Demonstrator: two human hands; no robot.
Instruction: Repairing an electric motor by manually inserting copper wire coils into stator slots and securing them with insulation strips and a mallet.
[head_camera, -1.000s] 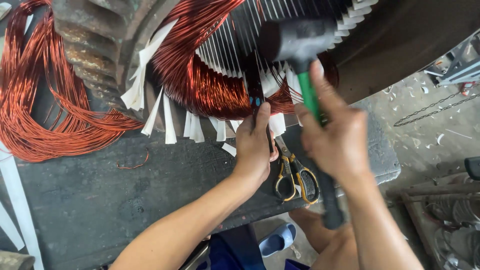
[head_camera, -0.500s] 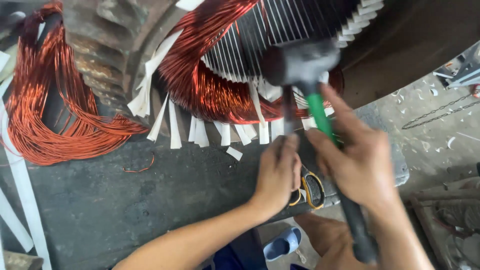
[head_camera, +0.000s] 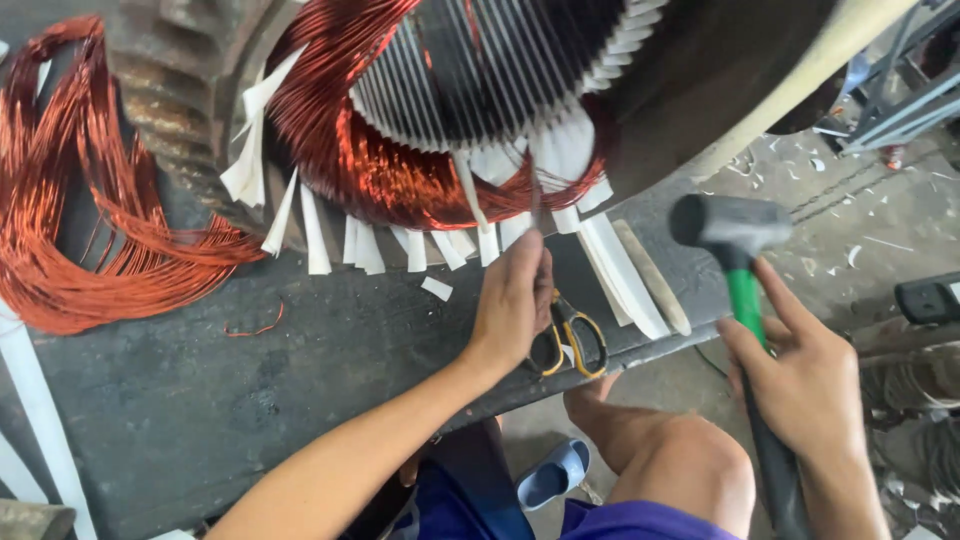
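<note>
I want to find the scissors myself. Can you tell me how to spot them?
Start at the big round motor stator wound with copper wire, then drop to the dark workbench edge below it. The scissors lie there beside the left hand, the only thing with yellow-rimmed loop handles.

We note a loose bundle of copper wire (head_camera: 90, 230) lying on the dark tabletop (head_camera: 200, 400), well left of the yellow-handled scissors (head_camera: 570, 335). A small white paper scrap (head_camera: 436, 289) sits just left of the scissors. A wooden wedge (head_camera: 650, 275) and white paper strips (head_camera: 620, 275) rest just right of them. Below the scissors, on the floor, we see a blue sandal (head_camera: 553, 475).
</note>
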